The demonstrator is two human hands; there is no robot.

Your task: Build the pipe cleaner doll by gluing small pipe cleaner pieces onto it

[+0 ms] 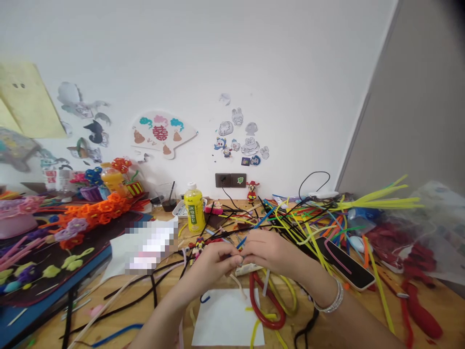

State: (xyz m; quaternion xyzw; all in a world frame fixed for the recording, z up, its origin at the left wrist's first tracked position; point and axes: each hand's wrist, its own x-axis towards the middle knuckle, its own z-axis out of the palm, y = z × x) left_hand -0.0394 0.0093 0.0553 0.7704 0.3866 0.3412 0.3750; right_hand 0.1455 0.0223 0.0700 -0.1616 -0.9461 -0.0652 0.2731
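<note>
My left hand (220,261) and my right hand (267,249) meet over the middle of the table, fingertips pinched close together. A short blue pipe cleaner (241,243) pokes up between them; its lower part is hidden by the fingers. Just below lies a white sheet of paper (223,322), with a small curled blue piece (205,299) at its upper left corner. A red loop (268,321) and a yellow loop (290,305) rest beside and partly over the sheet. Behind my left hand stands a small colourful figure (199,245).
A yellow drink bottle (195,208) stands behind the hands. Loose pipe cleaners (308,228) heap up at the back right, near a dark phone (347,264). Orange pipe-cleaner flowers (98,213) lie on the left. Black stems (134,293) cross the table's front left. A cup (169,203) holds dark liquid.
</note>
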